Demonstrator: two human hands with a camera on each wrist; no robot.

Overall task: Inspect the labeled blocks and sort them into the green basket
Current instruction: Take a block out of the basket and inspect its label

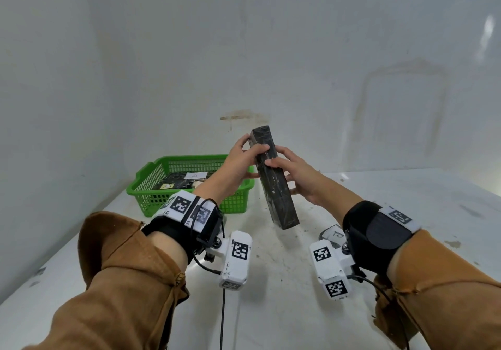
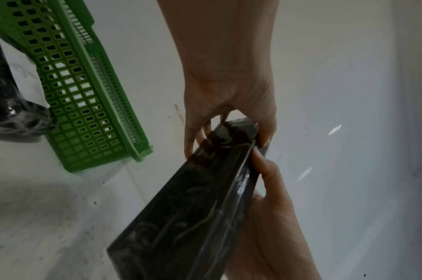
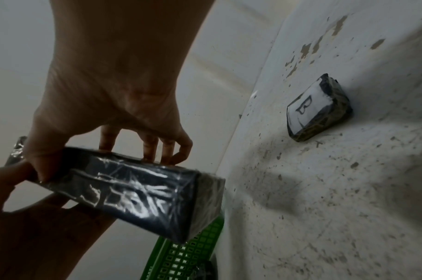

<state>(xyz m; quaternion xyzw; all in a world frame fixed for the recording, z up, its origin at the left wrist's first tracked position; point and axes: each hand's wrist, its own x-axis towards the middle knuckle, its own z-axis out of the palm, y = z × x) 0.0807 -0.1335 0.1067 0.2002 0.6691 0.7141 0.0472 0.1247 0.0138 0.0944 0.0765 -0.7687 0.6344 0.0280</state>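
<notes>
Both hands are holding one long black block (image 1: 273, 178) up in the air, above the table (image 1: 406, 214) and just right of the basket (image 1: 151, 186). The block is tilting, far end up, near end low and toward the person. It is wrapped in glossy film; no label is showing on the faces in view.

Left hand (image 1: 241, 159) is gripping the upper part of the block, fingers curling over the far edge and thumb lying across the near face. Right hand (image 1: 295, 176) is pinching the block lower down from the other side, thumb on the front, fingers spreading behind it.

The basket is sitting on the table to the left, near the wall (image 1: 271, 51). Dark wrapped blocks are lying inside it; one is showing a white label marked "A" (image 1: 194, 175).

A small block (image 3: 317, 108) is lying flat on the table below the right wrist, label up, marked "B". It is apart from the basket and from both hands.

Table surface is white, scuffed and speckled with dirt. Brown sleeves (image 1: 122, 282) are pushed back above the wrist rigs.
</notes>
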